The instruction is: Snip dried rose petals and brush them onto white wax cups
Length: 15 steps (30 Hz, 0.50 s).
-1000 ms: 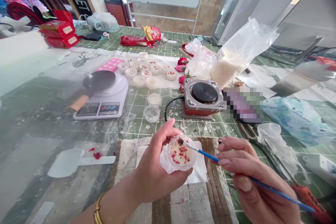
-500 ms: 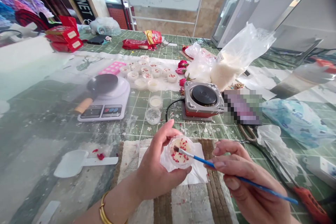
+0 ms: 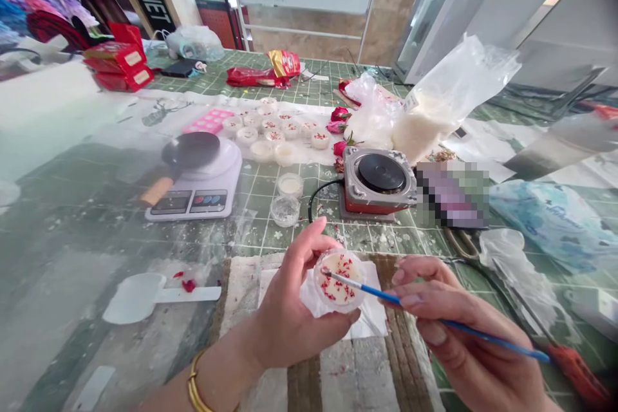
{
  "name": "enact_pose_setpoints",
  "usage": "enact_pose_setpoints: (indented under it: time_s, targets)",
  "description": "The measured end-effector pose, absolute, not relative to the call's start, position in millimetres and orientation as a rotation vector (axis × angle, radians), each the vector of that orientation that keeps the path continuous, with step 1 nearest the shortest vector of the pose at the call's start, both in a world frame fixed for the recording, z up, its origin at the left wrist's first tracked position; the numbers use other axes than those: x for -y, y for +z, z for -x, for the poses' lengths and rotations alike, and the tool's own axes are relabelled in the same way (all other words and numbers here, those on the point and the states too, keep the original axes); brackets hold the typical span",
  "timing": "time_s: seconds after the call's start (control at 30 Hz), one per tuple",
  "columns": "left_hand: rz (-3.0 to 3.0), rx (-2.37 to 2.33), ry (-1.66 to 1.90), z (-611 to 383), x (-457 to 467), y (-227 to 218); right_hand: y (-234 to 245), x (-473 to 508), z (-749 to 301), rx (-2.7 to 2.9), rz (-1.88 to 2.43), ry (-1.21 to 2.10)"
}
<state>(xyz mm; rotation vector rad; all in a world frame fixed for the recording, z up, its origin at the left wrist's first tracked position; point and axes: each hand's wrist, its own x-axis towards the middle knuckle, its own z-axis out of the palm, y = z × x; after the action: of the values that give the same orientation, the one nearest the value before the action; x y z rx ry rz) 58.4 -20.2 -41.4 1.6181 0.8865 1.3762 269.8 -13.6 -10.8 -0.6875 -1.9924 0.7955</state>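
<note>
Left hand (image 3: 284, 315) cups dish (image 3: 338, 280); brush (image 3: 434, 318) inside rim.

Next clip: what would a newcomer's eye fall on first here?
The two hands at bottom centre draw the eye first. The left hand holds a small round cup of white filling flecked with red bits, and the right hand touches a blue-handled brush to its surface. Behind them on the green gridded table stand a small hot plate, right of centre, and a white scale bearing a black pan, to the left.
</note>
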Motion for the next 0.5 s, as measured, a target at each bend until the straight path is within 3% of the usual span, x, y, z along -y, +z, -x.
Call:
enact_pose_setpoints:
  time_s: [0.5]
  targets:
    - [-1.595,-0.907,1.37,-57.0,20.7,-45.4,-10.6,14.2,-273.2,1.937,0.687,0.604]
